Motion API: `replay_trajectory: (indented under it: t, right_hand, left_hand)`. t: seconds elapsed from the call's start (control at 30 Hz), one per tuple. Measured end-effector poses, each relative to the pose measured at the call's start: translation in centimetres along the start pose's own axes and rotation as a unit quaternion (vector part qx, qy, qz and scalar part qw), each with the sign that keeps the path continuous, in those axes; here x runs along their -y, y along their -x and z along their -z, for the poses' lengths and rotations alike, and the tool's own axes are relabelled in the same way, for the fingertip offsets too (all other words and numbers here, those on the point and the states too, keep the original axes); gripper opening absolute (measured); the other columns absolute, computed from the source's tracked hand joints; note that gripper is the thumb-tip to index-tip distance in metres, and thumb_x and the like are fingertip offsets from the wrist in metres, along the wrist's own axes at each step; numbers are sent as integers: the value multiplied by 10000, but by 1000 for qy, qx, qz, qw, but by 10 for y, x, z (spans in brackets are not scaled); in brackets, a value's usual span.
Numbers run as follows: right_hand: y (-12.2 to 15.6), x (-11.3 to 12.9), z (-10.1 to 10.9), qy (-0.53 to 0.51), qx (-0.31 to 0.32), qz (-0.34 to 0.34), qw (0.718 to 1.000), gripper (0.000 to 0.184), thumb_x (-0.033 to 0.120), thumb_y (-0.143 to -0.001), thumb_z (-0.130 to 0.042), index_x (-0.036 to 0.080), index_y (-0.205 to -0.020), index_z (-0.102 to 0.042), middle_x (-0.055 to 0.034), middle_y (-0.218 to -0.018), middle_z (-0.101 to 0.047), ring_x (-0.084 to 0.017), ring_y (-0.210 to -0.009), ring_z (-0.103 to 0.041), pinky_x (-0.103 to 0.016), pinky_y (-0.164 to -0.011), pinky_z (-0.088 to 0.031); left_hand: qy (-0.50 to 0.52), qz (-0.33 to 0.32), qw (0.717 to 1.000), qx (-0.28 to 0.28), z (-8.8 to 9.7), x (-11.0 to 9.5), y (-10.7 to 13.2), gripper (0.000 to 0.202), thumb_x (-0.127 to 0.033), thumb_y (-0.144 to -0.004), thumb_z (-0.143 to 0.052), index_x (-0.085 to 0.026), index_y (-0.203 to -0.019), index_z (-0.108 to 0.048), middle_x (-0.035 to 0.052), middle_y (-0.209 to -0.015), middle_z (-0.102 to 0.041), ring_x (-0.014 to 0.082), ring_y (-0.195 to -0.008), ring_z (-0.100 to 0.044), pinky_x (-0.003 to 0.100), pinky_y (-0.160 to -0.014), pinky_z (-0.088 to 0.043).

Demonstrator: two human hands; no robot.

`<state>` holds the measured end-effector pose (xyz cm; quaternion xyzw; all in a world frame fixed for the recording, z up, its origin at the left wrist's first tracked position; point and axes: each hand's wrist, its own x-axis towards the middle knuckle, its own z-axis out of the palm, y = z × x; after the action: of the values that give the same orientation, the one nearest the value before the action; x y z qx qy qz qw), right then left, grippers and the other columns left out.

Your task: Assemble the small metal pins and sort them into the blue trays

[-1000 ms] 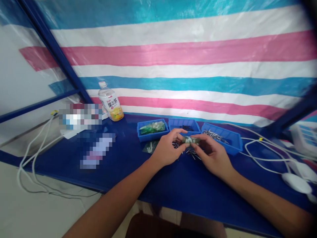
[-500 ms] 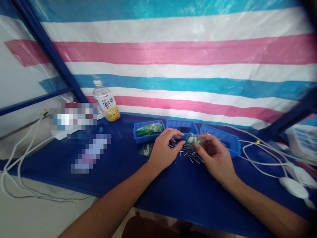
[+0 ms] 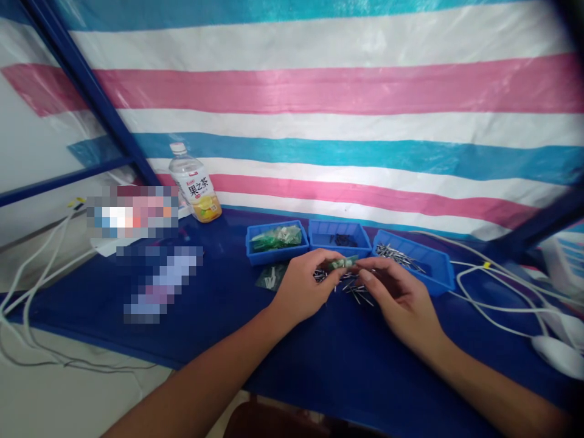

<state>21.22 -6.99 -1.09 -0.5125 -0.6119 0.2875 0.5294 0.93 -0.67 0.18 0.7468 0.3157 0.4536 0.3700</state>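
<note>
A small greenish plastic bag (image 3: 343,263) is pinched between the thumb and fingers of my left hand (image 3: 302,281). My right hand (image 3: 402,292) has its fingertips closed at the bag's right end. Under and just beyond the fingers, thin metal pins (image 3: 358,292) lie scattered on the blue table. Left of my left hand, another small clear bag (image 3: 271,277) with white pieces inside lies flat. Behind the hands stand three blue bins: the left bin (image 3: 278,256) has green bags, the middle bin (image 3: 314,229) dark small parts, the right bin (image 3: 433,266) metal pins.
A labelled drink bottle (image 3: 195,185) stands at the back left, near blurred-out items. White cables (image 3: 493,304) and a white plastic device (image 3: 556,356) lie on the right. A striped sheet (image 3: 319,91) hangs behind the blue table (image 3: 310,365).
The bag has passed from mainly my right hand into my left hand's pinch, shifting slightly left. Its flat face no longer shows. The view has moved slightly.
</note>
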Motion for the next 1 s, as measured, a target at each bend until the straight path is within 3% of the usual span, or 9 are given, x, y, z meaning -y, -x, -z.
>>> replay_trajectory:
  t: [0.1,0.17,0.37,0.53,0.77,0.87,0.93,1.0]
  right_hand:
    - [-3,-3,0,14,-40,22,999,312,407,-996,-761,301,-1280,-691,-59,-1133,-723,-218,-961,-715,-350,-827,-615]
    - [-6,-4,0,26,-35,33,999,355,393,-981,-780,306,-1310,-676,-52,-1125,-692,-203,-921,-679,-350,-821,-595]
    - [-6,-6,2,29,42,43,998,136,370,-1013,-737,286,-1120,-745,-48,-1061,-715,-208,-901,-676,-357,-813,-570]
    - [-5,-6,2,-25,58,-8,998,205,409,-975,-783,271,-1121,-746,-48,-1043,-745,-203,-846,-693,-342,-741,-575]
    - [-8,-4,2,-68,48,-60,995,288,471,-902,-846,236,-1050,-767,-59,-955,-773,-201,-783,-688,-318,-650,-559]
    - [-9,-3,1,-75,3,-56,996,292,476,-888,-854,233,-984,-725,-37,-873,-734,-181,-721,-661,-302,-612,-542]
    - [-10,-4,1,-59,-42,-42,996,285,459,-887,-856,235,-935,-687,-12,-808,-684,-168,-687,-637,-293,-606,-538]
    - [-9,-4,2,-33,-63,-21,997,253,431,-912,-833,239,-929,-670,-10,-820,-673,-170,-709,-648,-303,-648,-564]
  left_hand:
    - [-25,13,1000,7,1,-1,0,141,-247,-985,-730,-211,-1105,-792,27,-1036,-829,187,-907,-770,310,-837,-594]
    - [-24,20,999,20,2,-3,1,151,-243,-994,-711,-216,-1121,-788,21,-1039,-832,181,-892,-773,296,-810,-590]
    - [23,36,999,33,-1,-1,3,291,-225,-945,-758,-222,-1234,-723,16,-1008,-845,182,-853,-792,305,-843,-606]
    - [45,59,997,29,2,2,2,342,-235,-912,-802,-215,-1245,-727,6,-949,-844,172,-803,-781,283,-794,-599]
    - [54,54,995,60,2,6,0,517,-285,-954,-776,-254,-1459,-668,19,-974,-845,193,-824,-794,307,-776,-634]
    - [68,22,997,12,2,8,-2,425,-248,-917,-809,-206,-1334,-736,74,-1130,-838,222,-964,-813,326,-849,-667]
    - [19,-13,999,-26,3,8,-3,241,-253,-932,-795,-198,-1167,-806,79,-1107,-839,220,-954,-808,346,-873,-675]
    - [-20,-45,999,-22,4,6,-2,154,-285,-957,-775,-203,-1071,-838,77,-1069,-842,219,-951,-804,363,-900,-678]
